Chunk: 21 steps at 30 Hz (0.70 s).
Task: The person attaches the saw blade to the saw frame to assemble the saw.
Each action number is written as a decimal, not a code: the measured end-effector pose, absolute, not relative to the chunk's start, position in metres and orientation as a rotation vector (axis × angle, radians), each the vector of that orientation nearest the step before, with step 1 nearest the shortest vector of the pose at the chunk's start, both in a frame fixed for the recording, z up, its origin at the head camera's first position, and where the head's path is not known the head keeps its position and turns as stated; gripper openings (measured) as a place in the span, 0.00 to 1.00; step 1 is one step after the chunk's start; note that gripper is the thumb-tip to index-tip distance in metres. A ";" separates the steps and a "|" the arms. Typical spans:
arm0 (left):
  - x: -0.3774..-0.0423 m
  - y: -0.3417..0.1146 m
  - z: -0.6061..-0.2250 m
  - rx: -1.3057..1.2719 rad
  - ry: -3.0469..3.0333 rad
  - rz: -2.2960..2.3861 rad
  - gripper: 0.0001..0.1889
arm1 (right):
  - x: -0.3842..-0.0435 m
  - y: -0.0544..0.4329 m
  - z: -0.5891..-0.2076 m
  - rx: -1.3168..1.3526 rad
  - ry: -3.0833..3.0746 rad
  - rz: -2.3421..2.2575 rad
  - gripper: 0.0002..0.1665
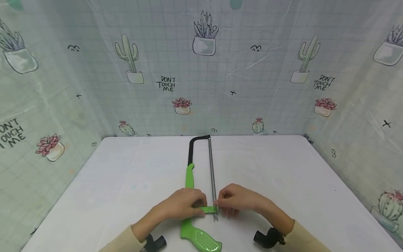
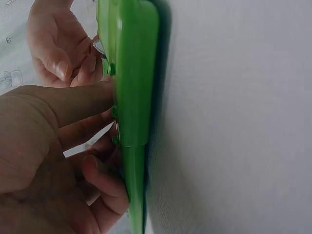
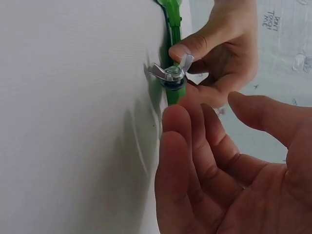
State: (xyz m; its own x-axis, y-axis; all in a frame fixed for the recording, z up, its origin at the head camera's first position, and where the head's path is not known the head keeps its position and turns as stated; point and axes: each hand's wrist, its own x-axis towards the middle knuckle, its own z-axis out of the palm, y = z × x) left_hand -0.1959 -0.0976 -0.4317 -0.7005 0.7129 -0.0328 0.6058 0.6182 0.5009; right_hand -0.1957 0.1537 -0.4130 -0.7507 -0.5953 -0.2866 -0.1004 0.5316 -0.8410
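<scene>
A hacksaw lies on the white table, its green grip toward me and its black bow pointing away. The grey blade runs along its right side. My left hand holds the short green crosspiece between thumb and fingers. Beside the near end of the blade is my right hand, fingertips right at the crosspiece's end. In the right wrist view its fingers are loosely bent, with the thumb apart from them. A silver wing nut sits at that end, just beyond those fingertips.
The white table extends around the saw. Behind and at both sides hangs a sheet printed with cactus drawings. Black wrist-worn devices sit under the forearms, close to the table.
</scene>
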 end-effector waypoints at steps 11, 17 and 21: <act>-0.194 -0.096 -0.435 1.047 2.569 0.688 0.06 | -0.184 0.161 -0.427 -0.472 2.241 -1.165 0.20; -0.193 -0.097 -0.432 1.038 2.561 0.686 0.05 | -0.182 0.158 -0.430 -0.461 2.216 -1.159 0.19; -0.192 -0.099 -0.428 1.006 2.533 0.675 0.06 | -0.181 0.156 -0.431 -0.454 2.171 -1.179 0.19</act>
State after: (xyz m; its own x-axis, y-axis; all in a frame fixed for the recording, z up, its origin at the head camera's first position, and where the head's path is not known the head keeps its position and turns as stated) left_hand -0.1916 -0.0987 -0.4280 -0.6951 0.7075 -0.1276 0.5501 0.6377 0.5391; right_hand -0.1813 0.1557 -0.4313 -0.7492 -0.5586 -0.3559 -0.0058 0.5428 -0.8398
